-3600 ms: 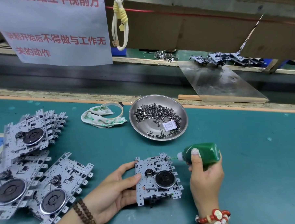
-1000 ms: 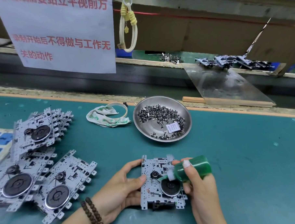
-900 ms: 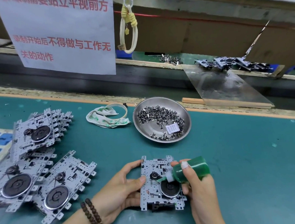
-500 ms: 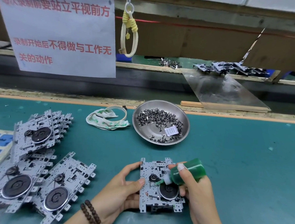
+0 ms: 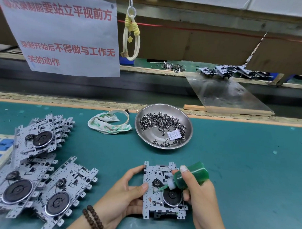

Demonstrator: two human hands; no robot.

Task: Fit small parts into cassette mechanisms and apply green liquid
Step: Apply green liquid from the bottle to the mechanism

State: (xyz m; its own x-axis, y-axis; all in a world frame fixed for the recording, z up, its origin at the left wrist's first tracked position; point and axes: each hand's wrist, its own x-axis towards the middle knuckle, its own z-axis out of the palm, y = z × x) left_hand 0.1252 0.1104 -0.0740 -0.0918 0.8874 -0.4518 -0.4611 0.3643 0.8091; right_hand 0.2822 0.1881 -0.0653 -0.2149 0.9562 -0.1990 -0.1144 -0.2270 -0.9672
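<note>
I curl my left hand in a grip; my right hand clenches, index finger extended.

Stained rag, tape ring, hanging sign

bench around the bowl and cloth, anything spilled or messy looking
Mild mess only. The white cloth left of the steel bowl lies crumpled and blotched with green stains. The finished mechanisms at left lie in an askew, overlapping heap. No green puddle shows on the mat.
</note>
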